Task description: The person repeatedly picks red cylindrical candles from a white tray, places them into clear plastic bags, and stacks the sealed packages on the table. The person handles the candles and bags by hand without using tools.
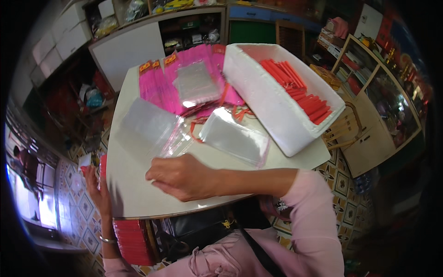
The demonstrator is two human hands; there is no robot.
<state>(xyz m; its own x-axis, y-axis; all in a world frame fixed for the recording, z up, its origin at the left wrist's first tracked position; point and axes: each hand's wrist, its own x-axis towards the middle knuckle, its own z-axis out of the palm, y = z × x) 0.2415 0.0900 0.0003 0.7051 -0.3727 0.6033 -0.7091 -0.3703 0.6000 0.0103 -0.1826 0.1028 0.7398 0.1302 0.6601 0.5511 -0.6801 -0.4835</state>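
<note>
My left hand (pixel 95 187) is past the table's left edge, fingers apart, beside a red packet and a whitish item; whether it touches them is unclear. Curled closed over the near part of the white table (pixel 138 204), my right hand (pixel 183 176) shows nothing held. Just beyond it lie clear plastic bags (pixel 148 121), spread flat and overlapping. A stack of clear bags (pixel 235 138) is to their right, by a loose red ribbon (pixel 195 133). Pink packets (pixel 152 83) lie at the back, with a clear bag bundle (pixel 197 83) on top.
A white foam box (pixel 266 100) holding red sticks (pixel 311 107) stands on the table's right. Below the near edge are stacked red packages (pixel 133 239) and a black bag (pixel 204 225). A wooden chair (pixel 342 128) and glass-fronted cabinet (pixel 387 114) stand at right.
</note>
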